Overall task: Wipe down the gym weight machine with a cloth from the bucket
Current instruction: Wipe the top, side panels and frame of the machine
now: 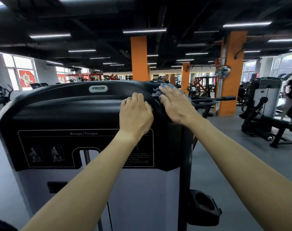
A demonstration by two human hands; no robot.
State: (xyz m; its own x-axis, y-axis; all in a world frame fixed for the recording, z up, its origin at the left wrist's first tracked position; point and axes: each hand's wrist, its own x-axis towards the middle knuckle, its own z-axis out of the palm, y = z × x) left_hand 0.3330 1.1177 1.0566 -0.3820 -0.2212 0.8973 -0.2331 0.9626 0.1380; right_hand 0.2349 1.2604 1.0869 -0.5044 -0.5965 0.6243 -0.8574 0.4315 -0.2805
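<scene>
- Weight machine (pixel 61 112) is straight ahead of us and fills the left and centre of the view: black top cover over a pale grey body.
- Silver PRECOR badge (pixel 98 88) sits high on the cover. The printed panel (pixel 83 133) below reads "Biceps /Triceps", with small exercise figures and a block of text too blurred to read.
- Cloth (pixel 167 84) is blue-grey and bunched on the top right corner of the black cover. Most of it is hidden under our right hand, with only its edges showing past the fingertips and on both sides.
- Right hand (pixel 175 104): flat, fingers straight and together, palm down, pressing the cloth onto the corner. It is not curled round anything.
- Left hand (pixel 136 112): just beside the right hand, on the cover's upper ridge. Its fingers are bent over the ridge and holding on to it, with the fingertips out of sight. It does not touch the cloth.
- Both forearms are bare, reaching up from the bottom edge.
- Black cup holder (pixel 204 207) is on the machine's right side, low down.
- Background: grey floor (pixel 225 160), orange pillars (pixel 139 57), another machine (pixel 265 104) well off to the right, strip lights on a black ceiling, and windows on both sides.
</scene>
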